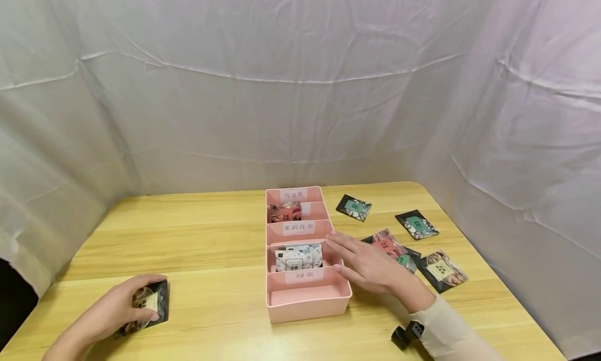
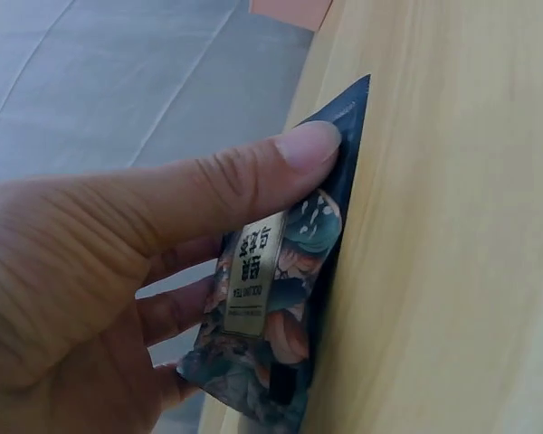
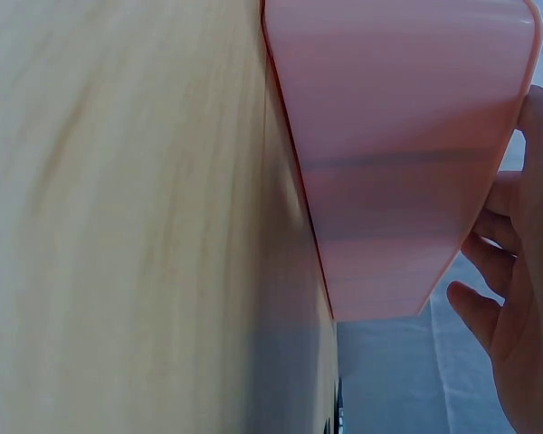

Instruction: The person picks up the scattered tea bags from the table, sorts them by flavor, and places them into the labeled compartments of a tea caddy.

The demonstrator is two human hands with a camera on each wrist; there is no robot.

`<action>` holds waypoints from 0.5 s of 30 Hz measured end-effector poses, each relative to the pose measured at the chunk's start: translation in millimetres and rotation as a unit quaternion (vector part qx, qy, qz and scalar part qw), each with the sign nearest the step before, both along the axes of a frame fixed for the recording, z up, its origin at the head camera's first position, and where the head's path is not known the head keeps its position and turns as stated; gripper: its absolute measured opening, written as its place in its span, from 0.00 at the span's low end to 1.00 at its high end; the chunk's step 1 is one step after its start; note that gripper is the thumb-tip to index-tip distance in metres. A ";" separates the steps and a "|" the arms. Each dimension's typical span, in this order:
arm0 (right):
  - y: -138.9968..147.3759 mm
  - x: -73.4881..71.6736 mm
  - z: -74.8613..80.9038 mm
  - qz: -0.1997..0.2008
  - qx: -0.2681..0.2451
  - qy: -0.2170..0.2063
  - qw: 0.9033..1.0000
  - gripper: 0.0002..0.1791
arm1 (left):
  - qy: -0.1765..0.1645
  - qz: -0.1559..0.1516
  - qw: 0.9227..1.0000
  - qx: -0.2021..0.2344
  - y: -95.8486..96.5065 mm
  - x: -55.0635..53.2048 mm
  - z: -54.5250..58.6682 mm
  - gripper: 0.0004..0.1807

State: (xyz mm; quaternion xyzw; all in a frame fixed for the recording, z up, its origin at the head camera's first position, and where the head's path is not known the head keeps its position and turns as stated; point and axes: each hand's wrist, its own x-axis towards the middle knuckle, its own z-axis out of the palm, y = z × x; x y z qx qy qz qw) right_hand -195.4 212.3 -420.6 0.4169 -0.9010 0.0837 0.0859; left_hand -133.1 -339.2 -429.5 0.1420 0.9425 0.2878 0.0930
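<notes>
My left hand [image 1: 110,310] pinches a dark tea bag packet [image 1: 162,298] at the left of the table, its thumb across the front. The left wrist view shows the floral packet [image 2: 294,316] with a cream label reading oolong tea, tilted close over the wood. At the table's middle stands a pink divided box [image 1: 307,310] with paper labels. My right hand [image 1: 368,262] rests along its right rim with fingers extended; in the right wrist view they touch the edge of the box wall [image 3: 398,108]. White packets [image 1: 295,259] and a red packet [image 1: 285,213] stand in separate compartments.
Right of the box lie two green-labelled packets [image 1: 355,207] [image 1: 417,225], a red-labelled packet [image 1: 387,244] overlapping others, and a cream-labelled packet [image 1: 442,270]. A grey cloth [image 1: 291,126] hangs behind and beside the wooden table [image 1: 211,246].
</notes>
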 end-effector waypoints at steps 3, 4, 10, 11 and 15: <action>-0.3 -0.5 -0.1 0.003 -0.001 0.003 1.000 0.33 | 0.014 0.001 1.000 -0.006 1.2 -0.3 1.9 0.43; -0.5 -0.7 -0.2 0.003 -0.001 0.003 1.000 0.33 | 0.025 0.001 1.000 -0.011 2.0 -0.1 2.5 0.42; -0.3 -0.5 -0.2 0.001 0.001 -0.002 1.000 0.33 | 0.057 0.000 0.998 -0.022 8.8 -1.2 7.1 0.39; -0.3 -0.2 -0.2 0.000 0.001 -0.002 1.000 0.33 | 0.060 0.001 0.998 -0.024 10.1 -1.9 7.9 0.39; 0.1 0.7 0.2 -0.003 0.002 -0.002 1.000 0.33 | 0.084 -0.004 0.996 -0.031 14.5 -5.2 10.1 0.36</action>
